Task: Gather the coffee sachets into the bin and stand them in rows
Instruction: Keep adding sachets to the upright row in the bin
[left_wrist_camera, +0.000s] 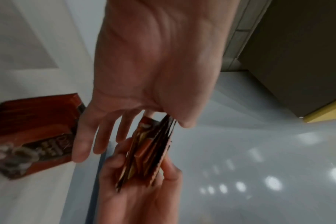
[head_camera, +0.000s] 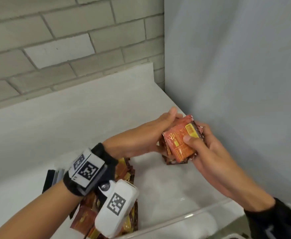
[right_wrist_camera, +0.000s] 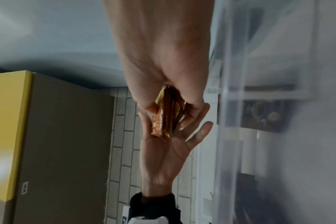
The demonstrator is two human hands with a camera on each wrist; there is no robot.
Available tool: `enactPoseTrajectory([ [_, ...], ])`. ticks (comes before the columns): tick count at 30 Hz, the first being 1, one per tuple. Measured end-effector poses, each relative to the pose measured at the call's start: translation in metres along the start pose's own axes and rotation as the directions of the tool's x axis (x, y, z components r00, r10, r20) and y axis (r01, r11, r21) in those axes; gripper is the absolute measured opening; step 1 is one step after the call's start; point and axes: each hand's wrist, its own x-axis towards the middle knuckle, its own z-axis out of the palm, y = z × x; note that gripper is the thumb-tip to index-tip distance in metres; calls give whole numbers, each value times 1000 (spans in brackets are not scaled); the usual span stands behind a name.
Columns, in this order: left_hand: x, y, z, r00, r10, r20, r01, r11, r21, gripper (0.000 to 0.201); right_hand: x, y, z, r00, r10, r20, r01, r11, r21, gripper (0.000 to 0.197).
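Sachets point(head_camera: 180, 144), a bundle pinched in the right hand point(head_camera: 208, 152), lean against the seemingly flat-fingered left hand point(head_camera: 146, 133).

Soft, even daylight is seen overhead; both wrist views are dim, motion-blurred and stretched, with glare spots point(left_wrist_camera: 272, 183) scattered.

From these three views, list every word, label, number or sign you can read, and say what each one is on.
No text can be quoted with confidence.
Held sachet bundle: yellow panel and fine print, too blurred.
Loose sachets by the left hand: pale brand lettering, smeared, unreadable.
Wrist camera units: black-and-white square marker codes, no words.
Yellow-edged box: small grey label, too small.
Right hand covers part of the top sachet's print.
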Motion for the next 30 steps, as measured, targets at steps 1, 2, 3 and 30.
enactPoseTrajectory([
  [1, 2, -4, 3, 1000, -18, 20, 19, 998, -53, 68, 1, 3, -1, 1000, 0, -8, 0, 1000, -6, 40],
  [2, 4, -7, 4, 998, -47, 39, 52, 992, -115, 67, 1, 6, -3, 1000, -4, -19, 4, 1000, -23, 39],
  [3, 6, -11, 5, 995, -80, 62, 90, 979, -181, 65, 2, 8, -4, 1000, -13, -28, 12, 999, -48, 36],
  [30, 3, -23, -30, 972, 139, -191, -197, 922, -333, 33, -2, 10, -3, 943, -319, -97, 277, 912, -303, 36],
])
